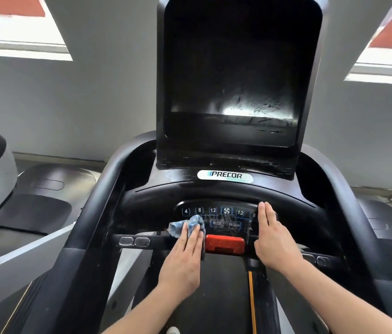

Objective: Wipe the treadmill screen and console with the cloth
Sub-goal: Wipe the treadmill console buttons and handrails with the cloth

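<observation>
Now we press the blue cloth flat under our left hand on the console, left of the red stop key; our right hand rests flat, holding nothing. Wipe lightly across the buttons, then the smeared screen beyond.

A single head-worn, wide-angle view is given, aimed forward and down from a standing position at the treadmill's rear. The console is seen close, at the lower centre of the frame; the dark screen fills the upper centre. Straight edges are bowed outward towards the frame's margins.
</observation>
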`<act>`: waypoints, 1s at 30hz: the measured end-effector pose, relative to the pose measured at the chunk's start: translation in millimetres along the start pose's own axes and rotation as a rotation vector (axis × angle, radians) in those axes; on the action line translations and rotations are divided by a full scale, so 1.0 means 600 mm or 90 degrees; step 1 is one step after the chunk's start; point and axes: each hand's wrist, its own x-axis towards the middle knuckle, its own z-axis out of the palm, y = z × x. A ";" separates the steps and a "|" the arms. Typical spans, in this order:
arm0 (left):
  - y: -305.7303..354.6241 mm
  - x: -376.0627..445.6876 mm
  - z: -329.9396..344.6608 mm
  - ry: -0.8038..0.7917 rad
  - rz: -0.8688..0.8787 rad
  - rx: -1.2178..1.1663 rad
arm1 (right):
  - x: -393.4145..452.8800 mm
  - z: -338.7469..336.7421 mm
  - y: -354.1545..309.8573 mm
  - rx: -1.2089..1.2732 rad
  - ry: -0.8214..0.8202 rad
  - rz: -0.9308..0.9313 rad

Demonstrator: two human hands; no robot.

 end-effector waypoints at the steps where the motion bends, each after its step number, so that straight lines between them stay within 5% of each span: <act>1: 0.003 0.016 -0.024 0.009 -0.009 -0.014 | 0.000 0.001 0.001 0.002 0.002 0.000; 8: 0.000 -0.047 0.018 -0.025 0.019 0.010 | -0.003 -0.004 -0.002 -0.009 0.002 -0.005; 13: -0.049 0.024 -0.049 0.050 0.083 0.103 | -0.004 -0.008 0.001 0.001 -0.003 -0.004; 18: -0.041 -0.048 -0.003 -0.027 0.101 0.117 | -0.006 -0.008 0.001 0.006 -0.008 -0.006; 26: -0.053 0.003 -0.032 0.053 0.057 0.137 | -0.005 -0.002 0.005 0.016 -0.006 -0.004; 30: -0.042 -0.067 0.016 0.085 0.163 0.197 | -0.001 0.000 0.009 0.005 -0.007 -0.012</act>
